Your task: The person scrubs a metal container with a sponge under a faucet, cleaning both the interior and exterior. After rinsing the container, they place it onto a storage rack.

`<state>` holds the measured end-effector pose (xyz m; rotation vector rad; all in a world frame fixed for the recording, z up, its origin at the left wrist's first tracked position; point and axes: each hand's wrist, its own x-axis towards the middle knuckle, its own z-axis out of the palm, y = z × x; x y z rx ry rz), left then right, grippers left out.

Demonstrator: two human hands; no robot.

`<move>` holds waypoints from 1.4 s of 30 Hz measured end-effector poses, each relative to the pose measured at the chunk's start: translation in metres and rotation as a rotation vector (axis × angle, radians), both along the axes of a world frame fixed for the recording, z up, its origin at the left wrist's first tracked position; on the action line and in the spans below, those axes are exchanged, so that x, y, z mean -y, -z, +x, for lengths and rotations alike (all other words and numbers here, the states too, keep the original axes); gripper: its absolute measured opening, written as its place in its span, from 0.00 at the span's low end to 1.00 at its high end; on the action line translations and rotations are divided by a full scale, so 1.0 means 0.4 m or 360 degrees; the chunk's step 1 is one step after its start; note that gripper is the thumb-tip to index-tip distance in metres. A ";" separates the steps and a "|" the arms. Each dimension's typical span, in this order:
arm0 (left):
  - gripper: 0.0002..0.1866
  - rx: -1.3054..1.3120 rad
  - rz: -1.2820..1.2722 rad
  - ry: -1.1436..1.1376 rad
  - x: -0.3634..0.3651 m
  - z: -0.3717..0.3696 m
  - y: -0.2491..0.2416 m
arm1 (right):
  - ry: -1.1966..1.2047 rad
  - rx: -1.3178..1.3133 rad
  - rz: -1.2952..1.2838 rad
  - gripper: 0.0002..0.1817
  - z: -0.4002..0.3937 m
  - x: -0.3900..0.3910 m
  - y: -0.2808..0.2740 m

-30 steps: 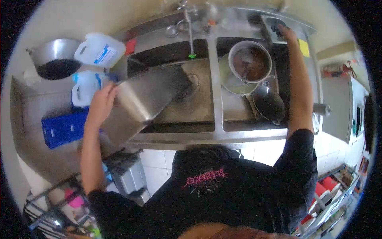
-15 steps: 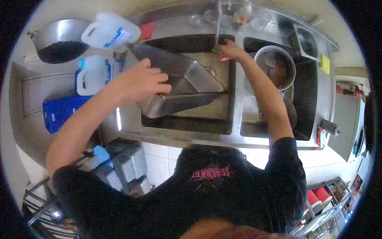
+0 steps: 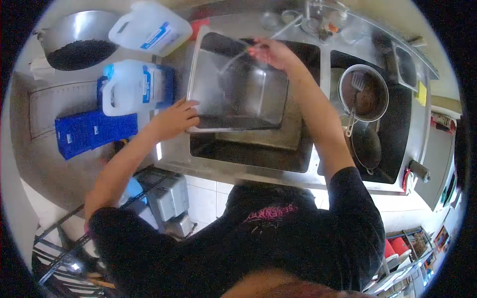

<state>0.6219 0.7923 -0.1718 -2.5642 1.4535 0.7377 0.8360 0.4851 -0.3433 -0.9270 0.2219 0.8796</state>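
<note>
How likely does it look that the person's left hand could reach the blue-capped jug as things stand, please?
Probably yes: the left hand is close by and nothing visible blocks the way to the blue-capped jug, though it would likely have to leave the edge of the metal pan first.

From my remote seat I'm seeing a steel counter [image 3: 171,154] that is framing the left basin [image 3: 248,158]. Left of that basin, a blue crate [image 3: 97,131] is lying on the metal. Left and behind it, a big metal bowl [image 3: 82,27] and a white jug [image 3: 156,27] are standing, the jug nearer. Well right of it, a small rectangular steel pan [image 3: 407,70] is resting near a flat yellow piece [image 3: 422,93].
</note>
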 end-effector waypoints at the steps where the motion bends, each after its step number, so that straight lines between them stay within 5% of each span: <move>1: 0.13 0.0017 0.0011 -0.0047 -0.013 0.008 0.007 | 0.0041 0.0012 0.0274 0.18 0.000 -0.012 -0.017; 6: 0.12 0.0115 -0.0019 -0.0140 -0.038 0.010 0.094 | 0.0181 0.0073 -0.0038 0.17 -0.029 0.011 0.028; 8: 0.11 0.0096 -0.0056 -0.0168 -0.050 0.013 0.142 | 0.0143 0.0288 -0.0595 0.18 -0.031 0.045 0.103; 9: 0.10 0.0129 -0.0047 -0.0191 -0.057 0.009 0.178 | 0.0135 0.0317 -0.0500 0.19 -0.020 0.057 0.168; 12: 0.10 0.0104 0.0019 -0.0342 -0.069 0.012 0.218 | 0.0042 0.0289 -0.0234 0.19 -0.062 0.063 0.009; 14: 0.11 0.0056 0.0081 -0.0466 -0.057 -0.003 0.229 | -0.0047 0.0268 -0.0215 0.19 -0.062 0.081 0.047; 16: 0.16 0.0319 0.0659 -0.0313 -0.020 -0.010 0.243 | -0.0130 0.0281 -0.0189 0.18 -0.038 0.103 0.039; 19: 0.21 0.0528 0.0226 -0.0498 0.088 0.017 0.296 | -0.0359 0.0122 -0.0172 0.17 -0.057 0.142 -0.043; 21: 0.21 -0.0097 -0.0828 -0.1418 0.194 0.086 0.421 | -0.0421 0.0122 -0.0153 0.17 -0.050 0.154 -0.048; 23: 0.18 -0.1375 -0.1645 -0.2555 0.305 0.177 0.598 | -0.0411 0.0097 -0.0161 0.16 -0.052 0.147 -0.051; 25: 0.16 -0.1972 -0.1869 -0.3008 0.414 0.247 0.693 | -0.0390 0.0076 -0.0183 0.16 -0.054 0.144 -0.041; 29: 0.14 -0.1565 -0.1536 -0.3599 0.509 0.320 0.748 | -0.0441 0.0124 -0.0437 0.18 -0.053 0.152 -0.010; 32: 0.17 -0.2050 -0.1872 -0.3357 0.512 0.338 0.821 | -0.0472 0.0131 -0.0460 0.18 -0.040 0.163 0.017; 35: 0.26 -0.1741 -0.1468 -0.2741 0.499 0.352 0.871 | -0.0490 0.0095 -0.0496 0.16 -0.030 0.164 0.054; 37: 0.30 -0.1362 -0.1300 -0.3041 0.499 0.383 0.899 | -0.0542 0.0190 -0.0550 0.19 -0.029 0.173 0.085; 38: 0.29 -0.1354 -0.1289 -0.2765 0.506 0.385 0.871 | -0.0543 0.0164 -0.0561 0.19 -0.048 0.174 0.076; 40: 0.27 -0.1617 -0.1717 -0.2543 0.543 0.413 0.730 | -0.0199 0.0852 -0.0887 0.23 -0.089 0.166 0.034; 41: 0.26 -0.1877 -0.2168 -0.2563 0.566 0.432 0.656 | -0.0092 0.1066 -0.1358 0.27 -0.105 0.172 0.107; 42: 0.26 -0.1893 -0.2179 -0.2565 0.586 0.468 0.618 | -0.0105 0.1065 -0.1372 0.27 -0.123 0.165 0.134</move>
